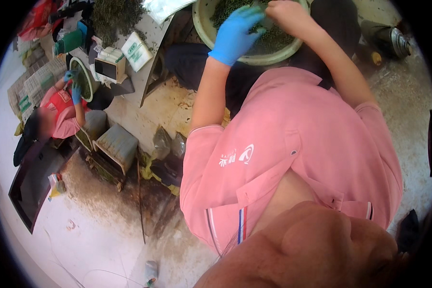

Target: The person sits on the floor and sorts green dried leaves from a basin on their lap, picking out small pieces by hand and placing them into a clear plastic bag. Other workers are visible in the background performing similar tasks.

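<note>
A round pale basin point(201, 30) at the top of the view holds a heap of small dark green bits point(269, 42), too fine to name. Over it reaches my left hand point(236, 34), in a blue glove with green-stained fingertips; its fingers are stretched out and apart, with nothing seen in them. My bare right hand point(287, 15) is just to the right, above the same basin, its fingers curled together. Whatever those fingers may hold is hidden. The two hands are close together at the fingertips.
Left of the basin, a table point(151, 60) carries a dark green heap point(116, 19), a white packet point(137, 51) and a small boxy device point(106, 70). A co-worker in pink point(65, 108) handles another basin point(87, 72). A metal canister point(386, 38) is at right; a grey bin point(117, 146) stands lower left.
</note>
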`<state>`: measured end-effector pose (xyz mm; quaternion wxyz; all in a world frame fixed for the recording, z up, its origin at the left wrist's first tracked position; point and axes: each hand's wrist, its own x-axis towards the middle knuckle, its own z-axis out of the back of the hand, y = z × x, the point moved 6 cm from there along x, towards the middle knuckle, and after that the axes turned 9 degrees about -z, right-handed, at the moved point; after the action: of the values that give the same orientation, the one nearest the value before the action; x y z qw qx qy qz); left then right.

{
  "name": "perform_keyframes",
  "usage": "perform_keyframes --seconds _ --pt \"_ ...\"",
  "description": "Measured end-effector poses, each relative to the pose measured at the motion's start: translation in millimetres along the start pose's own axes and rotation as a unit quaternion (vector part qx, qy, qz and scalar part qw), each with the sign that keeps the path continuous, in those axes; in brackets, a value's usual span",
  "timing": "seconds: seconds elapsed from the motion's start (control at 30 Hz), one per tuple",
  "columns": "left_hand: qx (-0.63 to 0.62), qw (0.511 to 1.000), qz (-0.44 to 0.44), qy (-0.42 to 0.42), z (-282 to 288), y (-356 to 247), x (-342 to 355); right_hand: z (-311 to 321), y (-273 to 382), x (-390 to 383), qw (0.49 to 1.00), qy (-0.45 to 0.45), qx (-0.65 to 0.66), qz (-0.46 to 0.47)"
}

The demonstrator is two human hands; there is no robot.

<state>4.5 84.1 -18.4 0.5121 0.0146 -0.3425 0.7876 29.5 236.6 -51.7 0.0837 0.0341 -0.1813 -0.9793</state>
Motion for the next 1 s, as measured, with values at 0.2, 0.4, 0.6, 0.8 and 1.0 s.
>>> perform_keyframes --seconds 0.2,0.4,0.6,0.8,1.0 --pt "0.032 0.969 0.181 0.166 -49 47 -9 53 -54 -20 0.981 -0.148 0.032 -0.121" --pt "0.143 0.952 0.21 0.17 -132 80 -19 44 -62 -29 0.979 -0.129 0.046 -0.148" --pt "0.079 0.959 0.145 0.232 -141 48 -36 54 -66 -38 0.971 -0.144 0.105 -0.157" --pt "0.098 0.966 0.133 0.201 -137 30 -61 41 -83 -41 0.971 -0.151 0.096 -0.16" --pt "0.13 0.974 0.086 0.164 -150 53 -48 45 -83 -42 0.967 -0.153 0.108 -0.171"
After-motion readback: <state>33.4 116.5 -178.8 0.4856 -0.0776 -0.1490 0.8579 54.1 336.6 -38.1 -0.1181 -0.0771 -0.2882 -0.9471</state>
